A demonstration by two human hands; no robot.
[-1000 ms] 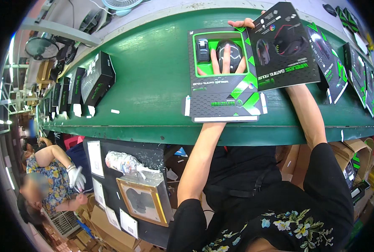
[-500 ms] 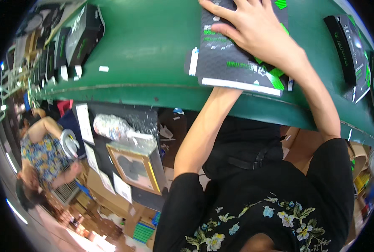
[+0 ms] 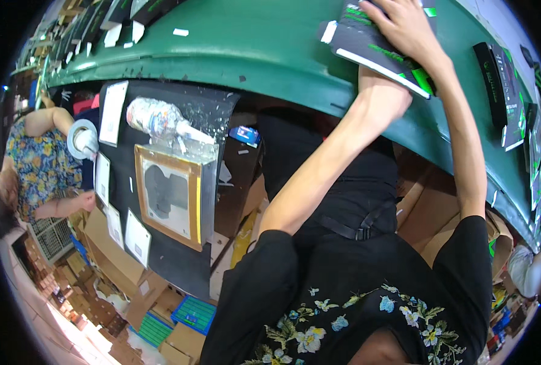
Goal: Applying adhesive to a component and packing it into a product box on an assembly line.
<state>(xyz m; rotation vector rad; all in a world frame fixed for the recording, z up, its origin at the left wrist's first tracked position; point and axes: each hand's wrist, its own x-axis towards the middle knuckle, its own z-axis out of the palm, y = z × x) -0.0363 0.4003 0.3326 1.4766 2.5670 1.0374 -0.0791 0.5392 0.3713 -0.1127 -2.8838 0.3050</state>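
A black carton (image 3: 367, 39) with green printing and a white strip along its near edge lies at the top of the view, tilted over the green table. My right hand (image 3: 404, 27) rests on its upper face, fingers stretched out and spread. From below, my left hand (image 3: 384, 97) reaches in under the near edge. Its wrist and heel show, but the carton hides its fingers, and I cannot tell whether they are inside the carton or beneath it. A small side flap with a white strip (image 3: 329, 31) sticks out at the carton's left.
Similar black cartons stand at the right (image 3: 501, 91) and far left (image 3: 118, 13) of the green table (image 3: 252, 55). A white scrap (image 3: 181, 32) lies on it. Left of me, a dark side table holds a wooden-framed screen (image 3: 169, 196) and a wrapped bundle (image 3: 155, 118). Another person (image 3: 45, 164) works beyond.
My view has swung, so the surroundings sit differently. The carton appears farther right and more slanted, with both hands still at it. More of my left wrist and heel shows below its edge.
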